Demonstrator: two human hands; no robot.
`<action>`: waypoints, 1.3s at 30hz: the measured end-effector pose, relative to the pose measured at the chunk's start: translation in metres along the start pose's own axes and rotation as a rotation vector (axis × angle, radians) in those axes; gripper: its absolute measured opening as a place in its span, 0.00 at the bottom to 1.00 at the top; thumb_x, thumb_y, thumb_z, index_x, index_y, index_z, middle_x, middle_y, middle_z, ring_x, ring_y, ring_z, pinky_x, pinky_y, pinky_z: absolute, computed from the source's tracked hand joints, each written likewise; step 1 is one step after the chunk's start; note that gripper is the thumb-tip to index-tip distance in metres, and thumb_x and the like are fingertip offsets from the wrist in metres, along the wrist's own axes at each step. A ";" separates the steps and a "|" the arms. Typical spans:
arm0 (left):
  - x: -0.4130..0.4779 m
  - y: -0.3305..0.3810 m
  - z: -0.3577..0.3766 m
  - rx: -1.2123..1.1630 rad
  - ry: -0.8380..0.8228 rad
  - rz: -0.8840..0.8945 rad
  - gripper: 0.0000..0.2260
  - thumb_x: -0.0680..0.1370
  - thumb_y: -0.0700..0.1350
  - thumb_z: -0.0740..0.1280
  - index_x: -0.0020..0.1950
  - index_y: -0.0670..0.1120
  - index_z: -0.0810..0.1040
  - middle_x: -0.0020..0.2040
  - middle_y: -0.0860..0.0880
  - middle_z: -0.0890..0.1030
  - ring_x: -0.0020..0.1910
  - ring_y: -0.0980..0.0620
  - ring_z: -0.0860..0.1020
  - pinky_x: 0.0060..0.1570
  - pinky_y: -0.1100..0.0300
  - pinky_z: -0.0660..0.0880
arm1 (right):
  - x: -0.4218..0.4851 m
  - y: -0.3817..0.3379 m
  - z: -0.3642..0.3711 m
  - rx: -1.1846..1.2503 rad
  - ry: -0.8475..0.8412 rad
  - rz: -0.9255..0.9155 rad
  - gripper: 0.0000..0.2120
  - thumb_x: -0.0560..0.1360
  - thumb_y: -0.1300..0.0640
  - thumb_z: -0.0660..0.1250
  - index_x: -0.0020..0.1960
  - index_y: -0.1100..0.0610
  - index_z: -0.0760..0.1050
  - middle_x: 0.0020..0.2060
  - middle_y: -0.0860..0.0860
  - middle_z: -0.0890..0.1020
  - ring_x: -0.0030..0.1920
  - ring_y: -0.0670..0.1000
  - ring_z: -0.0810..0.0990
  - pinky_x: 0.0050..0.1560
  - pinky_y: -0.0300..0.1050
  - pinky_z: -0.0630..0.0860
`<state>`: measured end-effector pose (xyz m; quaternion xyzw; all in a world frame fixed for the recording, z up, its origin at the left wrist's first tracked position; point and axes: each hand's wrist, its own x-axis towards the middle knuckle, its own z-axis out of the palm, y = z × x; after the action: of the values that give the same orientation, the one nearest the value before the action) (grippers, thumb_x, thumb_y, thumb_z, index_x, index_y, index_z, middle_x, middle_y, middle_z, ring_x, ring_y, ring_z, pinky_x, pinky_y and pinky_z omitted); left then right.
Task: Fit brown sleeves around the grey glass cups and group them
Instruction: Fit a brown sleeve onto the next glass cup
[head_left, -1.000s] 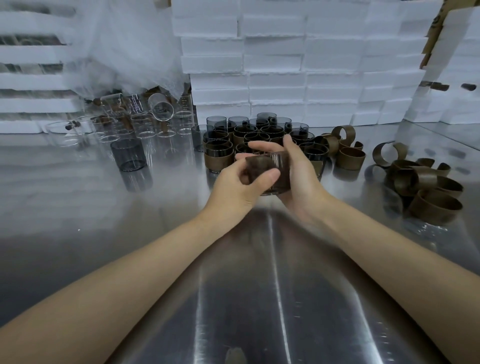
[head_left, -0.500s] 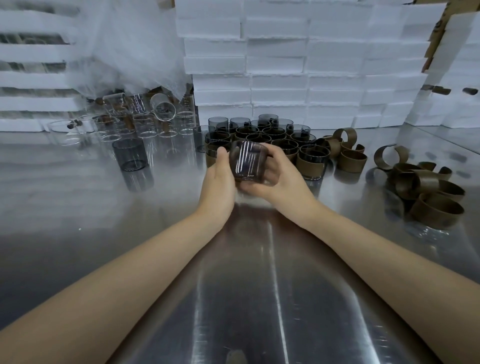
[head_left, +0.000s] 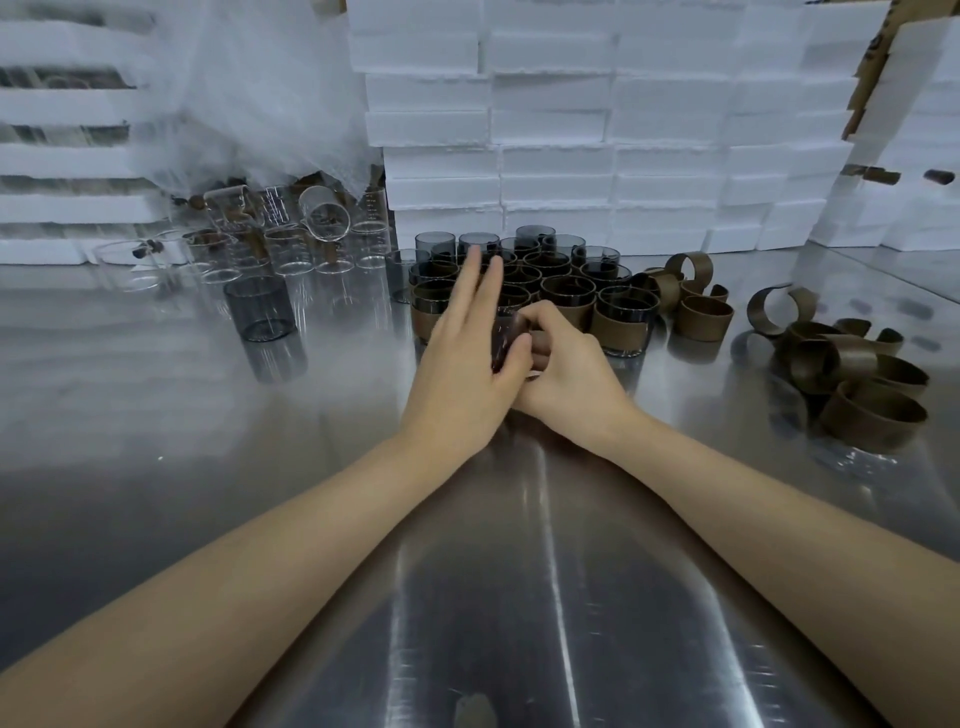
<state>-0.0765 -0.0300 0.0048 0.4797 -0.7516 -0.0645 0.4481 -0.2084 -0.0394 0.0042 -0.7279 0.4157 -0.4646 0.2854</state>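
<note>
well along, not finished: a cluster of sleeved cups (head_left: 621, 317) is grouped at the back of the table (head_left: 519, 597), one bare grey cup (head_left: 260, 309) waits to the left, and loose brown sleeves (head_left: 857, 384) lie heaped on the right. the cup in hand (head_left: 505, 340), dark and glossy, is just before the cluster. the right hand (head_left: 569, 364) has its grip curled round it, and the left hand (head_left: 462, 364) keeps its fingers straight, thumb pressing its side. whether its sleeve is on, i cannot tell.

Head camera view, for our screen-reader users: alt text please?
A right hand grips a grey glass cup at a steel table while the left hand, fingers straight, touches it. Sleeved cups cluster behind; loose brown sleeves lie to the right.
</note>
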 end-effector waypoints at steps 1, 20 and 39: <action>0.001 0.000 -0.002 -0.061 -0.004 -0.057 0.32 0.79 0.48 0.66 0.80 0.55 0.53 0.80 0.58 0.48 0.76 0.60 0.57 0.63 0.76 0.57 | 0.000 0.000 0.000 0.006 -0.013 -0.007 0.19 0.66 0.64 0.75 0.52 0.56 0.71 0.40 0.47 0.83 0.38 0.43 0.81 0.43 0.38 0.78; 0.003 -0.005 -0.002 -0.788 -0.234 -0.239 0.45 0.74 0.46 0.70 0.79 0.57 0.40 0.72 0.58 0.58 0.68 0.61 0.69 0.62 0.57 0.75 | 0.002 -0.012 -0.012 -0.075 0.058 0.012 0.31 0.66 0.67 0.60 0.67 0.50 0.74 0.47 0.51 0.85 0.49 0.51 0.84 0.51 0.54 0.81; 0.005 -0.010 -0.001 -0.897 -0.196 -0.255 0.32 0.73 0.54 0.67 0.75 0.60 0.60 0.78 0.57 0.58 0.44 0.47 0.85 0.47 0.58 0.81 | 0.012 0.000 -0.143 -1.063 0.047 1.033 0.29 0.78 0.60 0.60 0.76 0.63 0.55 0.73 0.65 0.59 0.72 0.69 0.58 0.70 0.68 0.60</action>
<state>-0.0703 -0.0390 0.0036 0.3189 -0.6233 -0.4821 0.5267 -0.3364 -0.0540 0.0681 -0.4697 0.8800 -0.0226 0.0676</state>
